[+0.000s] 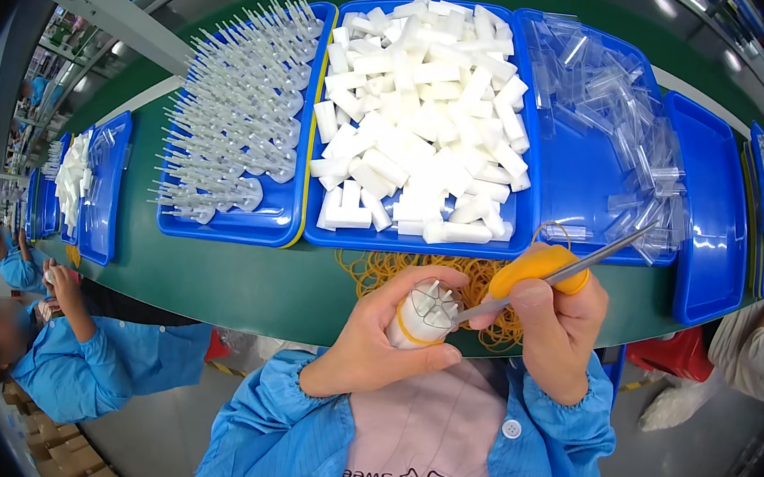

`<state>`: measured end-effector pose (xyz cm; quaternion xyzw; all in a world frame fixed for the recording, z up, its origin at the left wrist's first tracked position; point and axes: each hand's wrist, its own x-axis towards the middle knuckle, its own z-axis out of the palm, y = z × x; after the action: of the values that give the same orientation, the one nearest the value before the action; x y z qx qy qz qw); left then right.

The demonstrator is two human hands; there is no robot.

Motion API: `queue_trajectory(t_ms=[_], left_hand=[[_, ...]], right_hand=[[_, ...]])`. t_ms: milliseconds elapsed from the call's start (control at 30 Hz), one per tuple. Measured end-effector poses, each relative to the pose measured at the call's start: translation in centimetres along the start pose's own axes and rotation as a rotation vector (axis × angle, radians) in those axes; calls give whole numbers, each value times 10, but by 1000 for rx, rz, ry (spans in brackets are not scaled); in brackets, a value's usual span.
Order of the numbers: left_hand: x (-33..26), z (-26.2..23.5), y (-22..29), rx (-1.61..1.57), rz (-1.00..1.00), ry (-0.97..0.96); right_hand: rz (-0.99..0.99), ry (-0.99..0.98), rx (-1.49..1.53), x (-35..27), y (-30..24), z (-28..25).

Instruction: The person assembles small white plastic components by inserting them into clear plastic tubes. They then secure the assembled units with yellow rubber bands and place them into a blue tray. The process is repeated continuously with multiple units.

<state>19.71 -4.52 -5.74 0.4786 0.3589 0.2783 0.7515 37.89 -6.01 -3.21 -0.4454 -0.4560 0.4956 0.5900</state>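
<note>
My left hand [366, 344] is closed around a small white cylinder-shaped piece [416, 331]. An orange-yellow rubber band circles its lower part, and several pale prongs show at its top inside a clear edge. My right hand [558, 336] grips a slim grey metal tool [599, 255], which looks like tweezers. The tool slants down to the left, its tip at the piece's side; whether it touches is hard to tell. An orange-yellow rubbery cover [537, 269] lies along my right fingers, with a thin band looped above it. Behind both hands lies a heap of rubber bands [379, 271].
Along the green table [237, 284] stand blue trays: one with spiky translucent parts [237, 112], one with white foam blocks [427, 122], one with clear plastic tubes [640, 135]. Another blue tray [713, 236] stands right. A person in blue [99, 358] works at left; another person sits at right.
</note>
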Motion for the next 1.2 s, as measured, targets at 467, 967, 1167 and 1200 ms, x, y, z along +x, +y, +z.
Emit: queue_trajectory(t_ms=[467, 967, 1167, 1200], left_hand=[[0, -1, 3, 133, 17, 35], [14, -14, 3, -1022, -138, -150], [9, -6, 13, -777, -201, -130], [8, -6, 15, -754, -204, -148]], right_hand=[[-259, -191, -487, -1, 1, 1], [-158, 375, -1371, -54, 16, -125], [-183, 387, -1501, -59, 26, -129], [-183, 372, -1510, -57, 22, -123]])
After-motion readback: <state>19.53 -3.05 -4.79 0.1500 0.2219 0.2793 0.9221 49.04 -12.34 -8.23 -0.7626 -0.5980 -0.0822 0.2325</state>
